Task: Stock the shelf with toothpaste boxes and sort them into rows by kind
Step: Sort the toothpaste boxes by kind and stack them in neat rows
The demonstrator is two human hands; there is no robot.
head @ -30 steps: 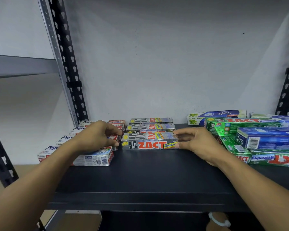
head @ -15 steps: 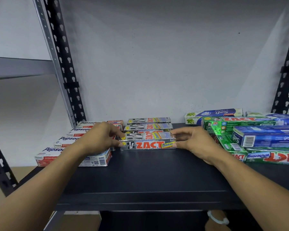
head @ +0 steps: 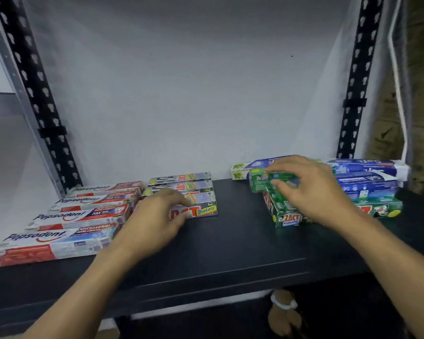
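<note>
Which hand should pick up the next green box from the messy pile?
Right. The right hand curls its fingers round the top green box of the mixed pile, while the left hand rests on the silver Smokers box, well away from the green ones.

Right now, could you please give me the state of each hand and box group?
left hand, on front Smokers box, grip unclear
right hand, fingers curled round top green ZACT box
Pepsodent boxes, flat, in a row
lower green ZACT boxes, jumbled
blue boxes, stacked, unsorted
</note>
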